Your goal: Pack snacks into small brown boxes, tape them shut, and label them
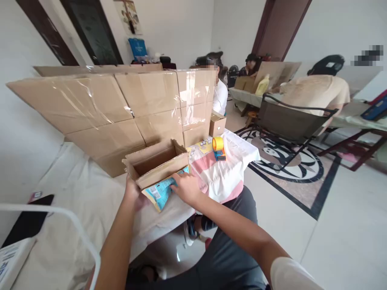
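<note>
An open cardboard box [165,174] with torn, uneven upper edges sits on the cloth-covered table, its inside dark and its bottom hidden. My left hand [132,190] grips the box at its near left corner, the fingers partly hidden behind the cardboard. In front of the box lies a blue and yellow plastic packet [161,192] with a white barcode label. My right hand [185,186] holds this packet at its right part, fingers bent over it, close against the box's front wall. A yellow-and-orange tape dispenser [218,148] stands to the right of the box.
A tall taped cardboard partition [148,94] rises behind the box. A small closed carton [217,124] stands at its right end. At left lie a black flat object [28,217] and a white cable [75,221]. Other people sit at tables beyond, near a folding chair [287,125].
</note>
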The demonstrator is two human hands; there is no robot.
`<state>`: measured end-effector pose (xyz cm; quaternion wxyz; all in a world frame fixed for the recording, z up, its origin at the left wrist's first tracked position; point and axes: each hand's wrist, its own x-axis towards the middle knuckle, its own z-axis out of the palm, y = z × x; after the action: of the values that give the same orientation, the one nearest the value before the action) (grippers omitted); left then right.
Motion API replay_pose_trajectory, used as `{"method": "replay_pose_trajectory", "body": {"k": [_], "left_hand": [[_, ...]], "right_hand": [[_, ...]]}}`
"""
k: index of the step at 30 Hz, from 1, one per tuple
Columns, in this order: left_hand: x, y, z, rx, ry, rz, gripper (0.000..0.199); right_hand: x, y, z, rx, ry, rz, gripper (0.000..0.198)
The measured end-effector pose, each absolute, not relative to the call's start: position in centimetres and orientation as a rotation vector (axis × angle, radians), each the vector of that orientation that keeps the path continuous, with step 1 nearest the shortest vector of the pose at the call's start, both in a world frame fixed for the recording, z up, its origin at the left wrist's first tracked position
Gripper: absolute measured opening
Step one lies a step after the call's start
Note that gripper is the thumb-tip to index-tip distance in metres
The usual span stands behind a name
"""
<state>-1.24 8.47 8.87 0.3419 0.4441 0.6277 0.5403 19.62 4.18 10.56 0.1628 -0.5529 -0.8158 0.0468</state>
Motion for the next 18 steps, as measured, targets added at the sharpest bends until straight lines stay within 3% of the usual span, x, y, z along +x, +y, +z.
{"method": "replay_pose_trajectory", "body": {"k": [3, 6, 11, 14, 18], "left_hand": [[-2.7, 9.4, 8.3, 1.133, 1.715, 1.474, 0.052], [-4.6, 8.5, 9.0, 1.152, 1.803, 1.515, 0.044], [-4.2, 4.6, 12.5, 1.566, 1.872, 1.599, 0.047], [-2.9, 3.7, 15.7, 2.198, 1.854, 1.179, 0.044], [-2.2, 3.5, 18.0, 2.567, 1.765, 0.577, 0.033]], "right_hand": [[20.6, 5.3, 10.9, -1.338, -2.451, -0.095, 0.017], [21.9, 6.0, 10.8, -0.985, -2.548, -0.094, 0.018], [25.7, 6.3, 13.2, -0.671, -2.342, 0.201, 0.023], [28.1, 6.2, 17.3, -0.656, -1.929, 0.209, 0.023], [30.4, 6.4, 23.3, -0.642, -1.185, -0.013, 0.023]]}}
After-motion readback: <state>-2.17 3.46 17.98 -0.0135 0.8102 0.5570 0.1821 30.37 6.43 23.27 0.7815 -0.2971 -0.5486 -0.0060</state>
